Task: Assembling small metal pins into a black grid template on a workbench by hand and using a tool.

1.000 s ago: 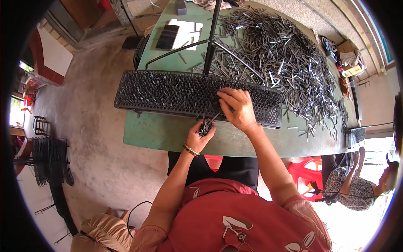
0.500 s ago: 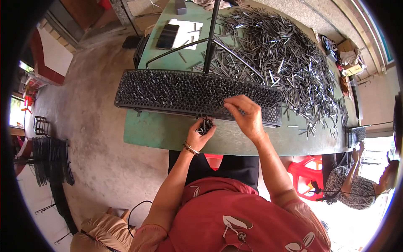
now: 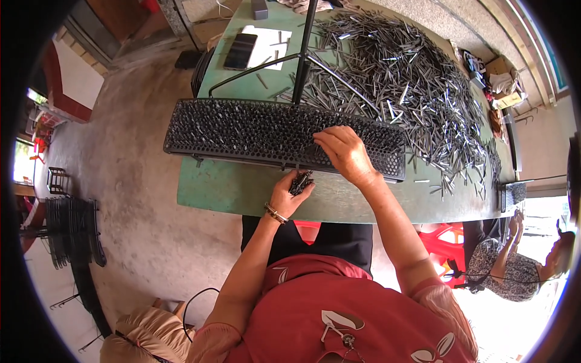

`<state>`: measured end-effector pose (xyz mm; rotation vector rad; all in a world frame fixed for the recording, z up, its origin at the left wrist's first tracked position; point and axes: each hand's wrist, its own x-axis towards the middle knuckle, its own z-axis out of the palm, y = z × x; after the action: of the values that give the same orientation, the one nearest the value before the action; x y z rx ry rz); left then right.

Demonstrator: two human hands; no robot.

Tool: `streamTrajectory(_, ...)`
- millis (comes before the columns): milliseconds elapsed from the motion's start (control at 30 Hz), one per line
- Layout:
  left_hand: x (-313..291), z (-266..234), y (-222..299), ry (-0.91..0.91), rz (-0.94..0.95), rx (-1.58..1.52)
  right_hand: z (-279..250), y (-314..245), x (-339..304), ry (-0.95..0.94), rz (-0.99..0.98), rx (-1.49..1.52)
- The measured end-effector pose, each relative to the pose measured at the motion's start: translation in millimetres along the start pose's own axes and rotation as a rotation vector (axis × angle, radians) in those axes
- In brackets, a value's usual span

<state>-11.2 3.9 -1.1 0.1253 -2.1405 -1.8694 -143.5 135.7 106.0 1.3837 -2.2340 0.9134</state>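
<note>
A long black rack (image 3: pixel 236 134), perforated with many small round holes, stands over the green table's front part. Thin dark rods fill most of it, while bare holes show toward its right end. Below the rack's front edge, my left hand (image 3: pixel 285 196) curls round a bunch of short dark metal rods (image 3: pixel 299 183). My right hand (image 3: pixel 346 154) is over the rack, right of its middle, thumb and fingertips pinched together just above the holes. Whatever sits between those fingertips is too small to make out against the dark rack.
A large heap of loose dark rods (image 3: pixel 417 91) covers the right and far part of the green table (image 3: pixel 218 190). A black phone (image 3: pixel 241 51) lies by white paper (image 3: pixel 266 45) at the far left. Dark bars (image 3: pixel 301 78) rise behind the rack. Another person (image 3: pixel 511 269) sits at right.
My right hand has moved slightly left and lower along the rack, its fingers now closer to the holes. My left hand stays below the rack, the bunch of rods turned slightly in it.
</note>
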Motion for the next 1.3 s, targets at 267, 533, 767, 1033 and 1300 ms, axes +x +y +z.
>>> streamTrajectory(267, 0, -2, 1, -0.032, 0.086, 0.085, 14, -4, -4, -0.025, -0.034, -0.027)
streamTrajectory(533, 1, -1, -1, -0.047, 0.095, 0.053, 15, -2, -6, -0.094, -0.074, -0.096)
streamTrajectory(767, 4, -2, 8, -0.05, 0.107, 0.044, 12, -7, -3, -0.069, 0.061, -0.091)
streamTrajectory(1033, 2, -4, 11, -0.037, 0.104, 0.055, -5, -31, 2, -0.177, 0.482, 0.588)
streamTrajectory(1300, 2, -1, 13, -0.011, 0.032, 0.022, -3, -32, -10, -0.257, 0.256, 0.471)
